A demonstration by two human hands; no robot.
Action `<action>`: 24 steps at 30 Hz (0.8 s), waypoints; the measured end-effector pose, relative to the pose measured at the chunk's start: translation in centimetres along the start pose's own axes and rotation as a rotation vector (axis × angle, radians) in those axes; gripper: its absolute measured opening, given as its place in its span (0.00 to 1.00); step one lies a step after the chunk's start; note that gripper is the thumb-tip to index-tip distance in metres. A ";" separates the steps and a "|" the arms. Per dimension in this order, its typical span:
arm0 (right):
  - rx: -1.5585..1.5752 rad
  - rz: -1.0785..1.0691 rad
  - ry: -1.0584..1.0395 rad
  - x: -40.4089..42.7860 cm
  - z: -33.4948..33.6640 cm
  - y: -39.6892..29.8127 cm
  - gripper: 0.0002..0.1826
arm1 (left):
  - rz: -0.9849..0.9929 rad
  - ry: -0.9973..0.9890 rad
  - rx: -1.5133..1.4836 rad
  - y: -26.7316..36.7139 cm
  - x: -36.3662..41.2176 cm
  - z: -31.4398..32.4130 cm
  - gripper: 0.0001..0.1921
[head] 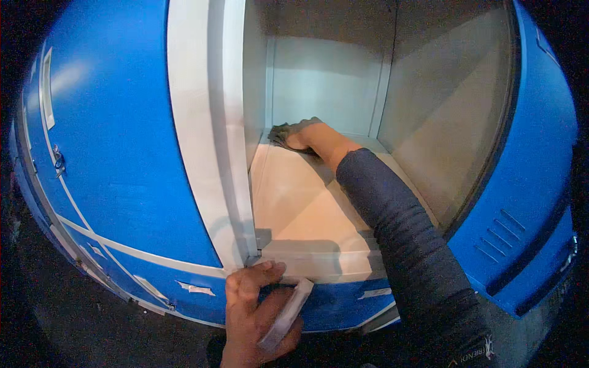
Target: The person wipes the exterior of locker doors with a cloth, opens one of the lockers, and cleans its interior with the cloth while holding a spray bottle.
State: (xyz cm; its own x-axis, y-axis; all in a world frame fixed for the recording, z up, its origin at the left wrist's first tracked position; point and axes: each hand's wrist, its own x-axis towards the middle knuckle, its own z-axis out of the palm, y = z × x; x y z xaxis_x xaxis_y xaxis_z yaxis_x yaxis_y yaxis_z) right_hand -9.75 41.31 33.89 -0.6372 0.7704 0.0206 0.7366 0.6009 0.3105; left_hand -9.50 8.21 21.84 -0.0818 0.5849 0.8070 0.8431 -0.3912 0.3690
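My right hand [301, 136] reaches deep into an open metal locker compartment [294, 198]. Bunched in its fingers is a dark cloth [280, 135], pressed to the floor at the back left corner. A dark sleeve [391, 202] covers the forearm. Lower down, my left hand [244, 299] is at the compartment's front edge. Its thumb and fingers hold a narrow, pale, straight-sided object [289, 313], seen nearly edge-on; what it is cannot be told. The left index finger lies close to the front sill [317, 271].
A closed blue locker door [115, 115] with a small lock [58, 160] stands left of a white upright frame [198, 115]. At the right, an open blue door [506, 239] has vent slots. Below are lower blue doors with torn pale label strips [197, 288]. The surroundings are dark.
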 end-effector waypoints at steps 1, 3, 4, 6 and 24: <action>0.004 -0.010 0.002 0.0 0.4 0.4 0.25 | -0.011 -0.022 -0.009 0.0 -0.1 -0.2 0.19; 0.071 -0.002 0.038 -0.2 1.4 2.5 0.27 | -0.021 -0.041 0.009 0.6 0.3 -0.7 0.20; 0.069 0.006 0.039 0.5 2.7 4.1 0.27 | -0.026 -0.063 0.015 0.9 0.6 -0.7 0.20; 0.071 0.137 0.049 1.3 4.8 7.9 0.26 | -0.017 -0.075 -0.003 1.2 0.8 -0.8 0.21; 0.244 0.356 -0.020 -9.6 5.3 6.3 0.27 | -0.003 -0.005 0.020 0.7 -0.1 -1.0 0.18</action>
State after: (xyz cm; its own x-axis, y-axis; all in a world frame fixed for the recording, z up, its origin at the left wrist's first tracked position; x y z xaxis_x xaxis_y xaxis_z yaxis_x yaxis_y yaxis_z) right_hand 2.20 38.85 30.65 -0.3308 0.9413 0.0670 0.9433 0.3276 0.0536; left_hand -9.43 7.18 22.42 -0.0816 0.5897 0.8035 0.8533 -0.3753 0.3621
